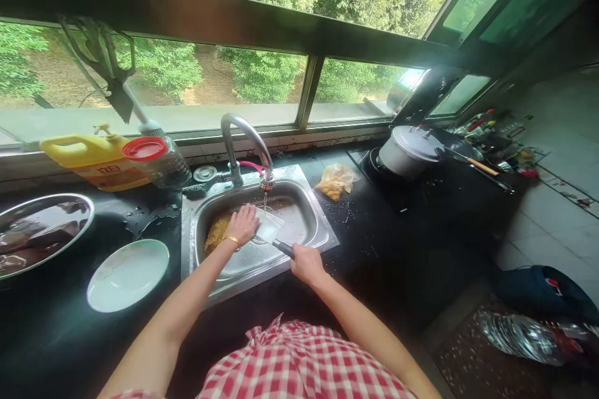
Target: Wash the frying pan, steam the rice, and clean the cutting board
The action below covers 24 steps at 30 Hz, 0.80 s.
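Observation:
A cleaver (269, 226) with a wide pale blade and a dark handle is held over the sink (322, 224). My right hand (307, 264) is closed round its handle, near the sink's front right rim. Fingers stretched out, my left hand (243, 224) rests at the blade's far left end, seeming to touch it. From the curved faucet (248, 121) a thin stream of water runs down onto or just beside the blade. A brown, rough-textured thing (216, 235) lies in the sink's left side, partly behind my left hand and arm; its kind I cannot tell.
Left on the dark counter are a white plate (128, 275), a metal basin (88, 224) with dark contents, a yellow jug (88, 156) and a red-lidded clear jar (171, 165). Right of the sink lie a plastic bag (337, 181) with yellowish pieces and a lidded pot (405, 153) on the stove.

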Available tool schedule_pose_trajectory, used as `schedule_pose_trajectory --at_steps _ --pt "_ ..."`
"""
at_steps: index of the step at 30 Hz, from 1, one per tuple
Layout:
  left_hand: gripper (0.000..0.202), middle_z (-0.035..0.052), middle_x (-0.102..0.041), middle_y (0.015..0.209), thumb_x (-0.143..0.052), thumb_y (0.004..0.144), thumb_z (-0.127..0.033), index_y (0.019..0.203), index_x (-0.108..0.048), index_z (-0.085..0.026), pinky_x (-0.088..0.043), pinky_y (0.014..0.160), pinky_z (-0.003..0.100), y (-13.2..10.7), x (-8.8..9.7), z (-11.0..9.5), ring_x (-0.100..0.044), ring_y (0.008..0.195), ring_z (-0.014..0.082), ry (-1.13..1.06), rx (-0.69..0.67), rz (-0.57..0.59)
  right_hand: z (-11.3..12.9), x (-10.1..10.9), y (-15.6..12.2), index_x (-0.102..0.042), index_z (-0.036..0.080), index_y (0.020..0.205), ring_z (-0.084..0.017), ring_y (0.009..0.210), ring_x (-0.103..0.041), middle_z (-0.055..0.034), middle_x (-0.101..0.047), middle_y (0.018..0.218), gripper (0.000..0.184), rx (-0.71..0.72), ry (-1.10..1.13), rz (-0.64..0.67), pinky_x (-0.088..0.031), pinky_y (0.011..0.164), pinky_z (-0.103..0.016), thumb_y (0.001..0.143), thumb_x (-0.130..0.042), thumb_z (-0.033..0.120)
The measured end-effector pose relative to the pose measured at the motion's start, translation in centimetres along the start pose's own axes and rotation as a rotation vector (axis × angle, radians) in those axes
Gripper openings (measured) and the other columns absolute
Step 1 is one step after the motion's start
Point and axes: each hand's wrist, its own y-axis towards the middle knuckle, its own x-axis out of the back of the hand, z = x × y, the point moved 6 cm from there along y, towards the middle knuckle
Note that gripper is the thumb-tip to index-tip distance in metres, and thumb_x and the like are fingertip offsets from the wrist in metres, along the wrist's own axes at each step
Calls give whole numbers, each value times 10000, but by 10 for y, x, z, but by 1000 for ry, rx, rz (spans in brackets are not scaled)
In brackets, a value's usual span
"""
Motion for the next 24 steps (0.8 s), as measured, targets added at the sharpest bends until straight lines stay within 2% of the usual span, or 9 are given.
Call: schedule_pose_trajectory --at_steps 2,7,9,11,13,17,19,21,24 --pt "562 208 -239 1446 -265 901 -325 1376 -310 -28 -193 1050 527 2 0 3 -198 1341 315 -30 56 -4 0 0 0 -559 176 934 -229 819 -629 -99 -668 864 185 -1 2 -4 -383 660 -285 779 -470 225" --pt "546 143 -232 1464 -238 913 -328 1411 -256 -105 -157 1088 459 -21 -7 -62 -169 1361 240 -148 -330 11 1 0 9 -556 176 963 -226 818 -623 -112 -665 885 204 -27 12 5 -377 673 -290 788 -474 246" --pt "543 129 -236 1466 -229 916 -343 1411 -263 -124 -158 1091 444 -22 -7 -69 -170 1361 234 -157 -371 40 0 1 11 -561 176 963 -223 814 -618 -113 -663 889 211 -20 18 3 -373 672 -287 786 -468 244" --pt "537 118 -243 1466 -248 911 -349 1406 -284 -144 -171 1089 444 -13 -5 -55 -179 1359 236 -152 -366 73 -2 2 9 -567 176 947 -219 799 -614 -108 -662 879 209 -3 29 -9 -368 664 -284 778 -464 242" --pt "528 119 -247 1464 -282 900 -342 1393 -317 -154 -177 1081 473 2 1 -23 -185 1356 252 -140 -310 74 -7 1 3 -572 178 917 -211 784 -608 -95 -659 861 194 14 55 -32 -362 659 -279 768 -464 241" --pt "520 186 -295 1431 -268 895 -331 1343 -387 -96 -158 1044 576 28 13 59 -190 1345 315 -217 108 -26 -18 -1 -8 -563 168 772 -180 750 -584 -54 -630 778 110 -39 276 -86 -350 633 -255 727 -488 235" --pt "557 218 -260 1436 -195 910 -330 1369 -316 -38 -149 1061 553 32 14 71 -152 1358 295 -308 237 -96 -18 -8 -7 -523 162 680 -146 647 -561 -21 -584 677 83 -86 555 -48 -343 574 -236 710 -484 229" --pt "585 203 -166 1471 -138 917 -330 1408 -196 -17 -131 1100 469 33 14 49 -84 1374 236 -424 185 -196 -10 -20 -2 -477 164 642 -100 477 -491 19 -513 570 102 -141 925 73 -318 480 -220 711 -458 237" --pt "592 130 -84 1503 -144 918 -364 1437 -122 -81 -92 1124 386 32 15 -17 -20 1378 184 -585 1 -325 8 -34 5 -484 163 719 -63 329 -362 65 -456 502 115 -193 1420 234 -256 367 -207 686 -483 274"
